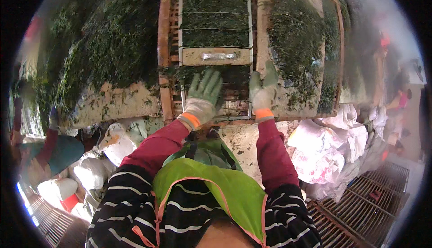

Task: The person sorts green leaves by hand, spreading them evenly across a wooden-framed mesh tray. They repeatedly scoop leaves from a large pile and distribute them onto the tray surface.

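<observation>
Both hands wear pale gloves with green fingers and orange cuffs. My left hand (pixel 204 96), fingers apart, lies over the near end of a long metal-edged frame (pixel 251 35), on or just above some dark green leafy material. My right hand (pixel 264 85) is at the frame's right edge, thumb and fingers spread, with nothing seen in it. Beyond my left hand, a flat board with a metal handle (pixel 218 56) crosses the frame. Green leaves (pixel 214 21) fill the frame past that board, under thin crosswise bars. What lies beneath my left palm is hidden.
A large heap of leafy stems (pixel 125 35) stands left, more leaves (pixel 295 42) lie on the right surface. Wooden rails (pixel 164 45) flank the frame. White sacks (pixel 317 146) sit below on both sides. Another person (pixel 50 153) works at far left; slatted racks (pixel 368 194) stand lower right.
</observation>
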